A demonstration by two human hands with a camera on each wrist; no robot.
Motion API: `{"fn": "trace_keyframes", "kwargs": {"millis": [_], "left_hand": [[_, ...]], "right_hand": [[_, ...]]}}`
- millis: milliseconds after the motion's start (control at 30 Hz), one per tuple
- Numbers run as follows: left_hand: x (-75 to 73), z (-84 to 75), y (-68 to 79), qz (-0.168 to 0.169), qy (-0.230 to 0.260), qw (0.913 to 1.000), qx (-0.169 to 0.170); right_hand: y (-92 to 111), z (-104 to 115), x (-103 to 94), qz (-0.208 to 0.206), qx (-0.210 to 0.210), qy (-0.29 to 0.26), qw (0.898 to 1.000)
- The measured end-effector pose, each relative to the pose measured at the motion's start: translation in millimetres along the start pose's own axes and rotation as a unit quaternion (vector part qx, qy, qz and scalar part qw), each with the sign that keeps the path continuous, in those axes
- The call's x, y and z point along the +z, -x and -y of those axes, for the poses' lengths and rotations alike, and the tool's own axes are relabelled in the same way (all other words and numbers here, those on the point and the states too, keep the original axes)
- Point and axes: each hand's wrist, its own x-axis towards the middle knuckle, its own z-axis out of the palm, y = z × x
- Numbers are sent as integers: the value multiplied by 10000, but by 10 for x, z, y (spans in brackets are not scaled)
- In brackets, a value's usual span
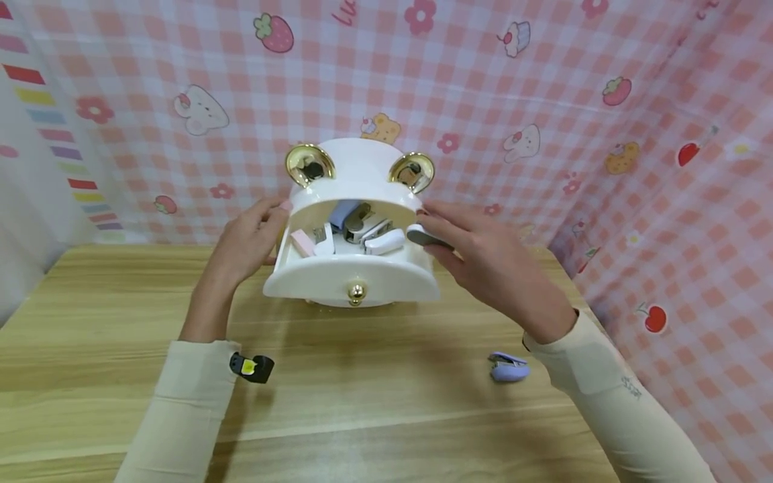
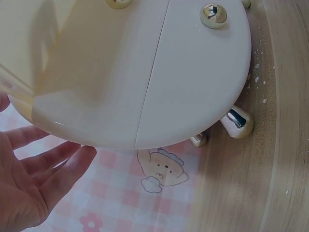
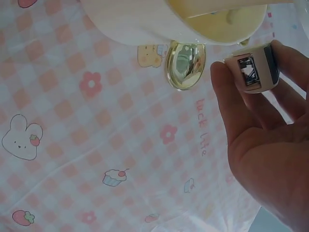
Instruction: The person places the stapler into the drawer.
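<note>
A white storage box [image 1: 362, 161] with gold round ears stands at the back of the table, its drawer [image 1: 353, 276] pulled out. Several small staplers, among them a white stapler [image 1: 385, 241], lie in the drawer with a pink-and-white stapler [image 1: 304, 243] at its left. My right hand [image 1: 477, 248] pinches a small stapler with a dark grey top [image 1: 427, 237] at the drawer's right side; its metal end shows in the right wrist view [image 3: 249, 72]. At the box's left side, my left hand [image 1: 244, 241] touches the wall with fairly straight fingers [image 2: 67, 169].
A lavender stapler [image 1: 509, 367] lies on the wooden table [image 1: 338, 389] at the front right, near my right sleeve. Pink checked cloth [image 1: 338, 80] hangs behind the box and along the right side. A gold foot [image 2: 237, 122] supports the box.
</note>
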Motion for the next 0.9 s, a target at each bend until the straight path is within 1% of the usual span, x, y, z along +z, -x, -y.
{"fn": "trace_keyframes", "kwargs": {"millis": [100,200,367,533,700,900], "left_hand": [[-4,-4,4,16,2,10000,5],[-8,-5,3,6,-6,10000,-7],[-5,-14,7,10,10,10000,-21],[-2,-15,11,18,-2,10000,19],[3,-12,16,13,34,10000,15],[4,-12,18,-15,32,10000,15]], "right_hand": [[-63,-24,46,81,-263,-234,9993],[-106,-61,90,176,-467,-358,9981],[-129,-99,147,379,-630,-471,9962],[-155,-119,188,743,-827,-670,9915],[-178,-142,238,1070,-847,-723,9880],[-197,-162,267,1200,-783,-709,9871]]}}
